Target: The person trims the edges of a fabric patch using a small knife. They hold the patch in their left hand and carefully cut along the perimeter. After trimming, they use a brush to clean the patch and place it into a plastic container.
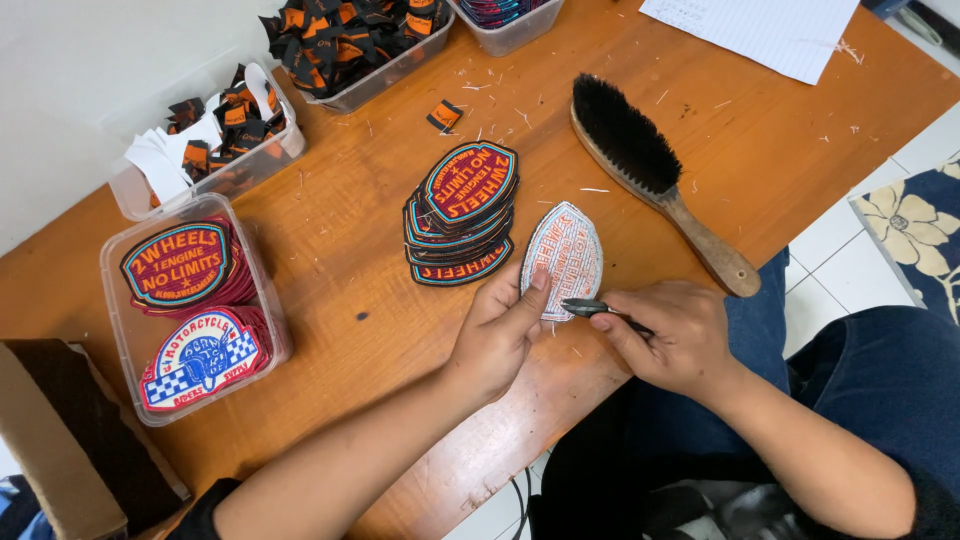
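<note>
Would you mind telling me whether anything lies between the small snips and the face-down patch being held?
Nothing visible does: the snips in the right hand already meet the patch, which the left hand steadies.

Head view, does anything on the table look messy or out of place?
Yes. Thread clippings are scattered across the wooden table, and one small black-and-orange label lies loose outside the clear tub holding the others.

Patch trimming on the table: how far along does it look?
Done, apparently: a stack of patches lies face up beside the work. In hand: the left hand holds one patch back side up while the right hand brings small snips to its lower edge. Possibly left: more patches in the clear tray; which pile is finished cannot be told.
</note>
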